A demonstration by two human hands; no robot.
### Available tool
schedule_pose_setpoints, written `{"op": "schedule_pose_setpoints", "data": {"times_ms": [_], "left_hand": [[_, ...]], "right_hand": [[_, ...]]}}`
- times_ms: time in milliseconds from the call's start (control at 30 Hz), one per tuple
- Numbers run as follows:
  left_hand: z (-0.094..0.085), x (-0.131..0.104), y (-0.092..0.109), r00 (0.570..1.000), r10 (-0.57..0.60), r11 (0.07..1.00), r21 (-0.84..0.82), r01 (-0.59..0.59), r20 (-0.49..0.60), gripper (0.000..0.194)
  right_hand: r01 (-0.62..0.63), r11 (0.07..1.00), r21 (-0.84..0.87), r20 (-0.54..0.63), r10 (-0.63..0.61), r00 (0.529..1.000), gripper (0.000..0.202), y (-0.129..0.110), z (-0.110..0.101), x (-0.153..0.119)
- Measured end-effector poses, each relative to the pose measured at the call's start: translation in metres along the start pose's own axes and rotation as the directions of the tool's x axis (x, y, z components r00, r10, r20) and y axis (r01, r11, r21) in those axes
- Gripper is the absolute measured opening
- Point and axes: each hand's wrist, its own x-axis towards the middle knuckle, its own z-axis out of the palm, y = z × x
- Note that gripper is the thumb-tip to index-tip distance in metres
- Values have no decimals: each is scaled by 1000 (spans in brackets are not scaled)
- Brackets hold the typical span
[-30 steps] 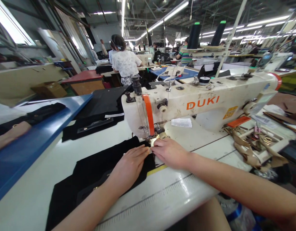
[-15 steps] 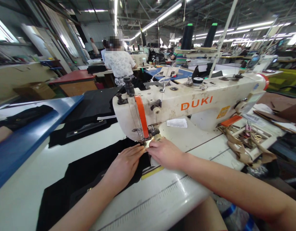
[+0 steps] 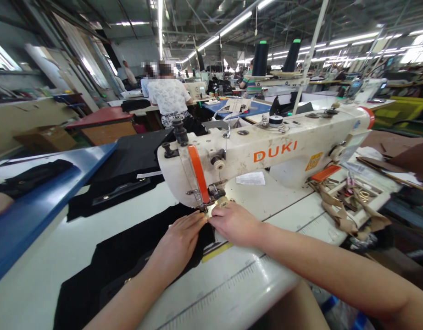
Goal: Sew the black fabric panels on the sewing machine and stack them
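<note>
A white DUKI sewing machine [image 3: 246, 146] stands over the pale worktable [image 3: 204, 293]. Black fabric [image 3: 118, 252] lies to the left of the needle area, its right edge reaching under my hands. My left hand [image 3: 179, 238] rests on this fabric, fingers stretched out and tips beside the presser foot. Just right of the foot, my right hand [image 3: 234, 222] has its fingers bent and pressed together; what they pinch, if anything, is hidden. The fingertips of both hands nearly meet at the lit needle area.
More black fabric [image 3: 111, 192] lies behind on the left, beside a blue table edge [image 3: 60, 201]. An open tray [image 3: 363, 197] with scissors and brown strips sits at right. A person in a patterned shirt [image 3: 168, 98] is beyond the machine.
The whole view has shifted slightly, with the machine a little further left. Both hands keep nearly the same place at the needle; the fabric shows no clear movement.
</note>
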Motion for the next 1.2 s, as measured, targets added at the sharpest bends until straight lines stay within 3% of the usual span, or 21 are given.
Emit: {"op": "schedule_pose_setpoints", "data": {"times_ms": [300, 500, 833, 1033, 1200], "left_hand": [[1, 1, -1, 1000, 31, 999, 31, -31, -4, 38], [-3, 2, 1, 997, 1, 998, 70, -6, 72, 38], [-6, -2, 7, 1000, -3, 997, 74, 3, 6, 34], [-10, -1, 12, 1000, -26, 998, 62, 25, 18, 35], [-6, 1, 4, 999, -33, 996, 80, 30, 36, 37]], "right_hand": [[1, 1000, -28, -6, -2, 1000, 17, 0, 2, 0], [18, 1000, -3, 4, -18, 1000, 16, -3, -1, 0], [9, 1000, 14, -15, -9, 1000, 15, -4, 1, -3], [11, 1000, 27, -31, -10, 999, 14, -4, 2, -2], [-5, 1000, 16, -20, 5, 1000, 16, -3, 1, -1]]}}
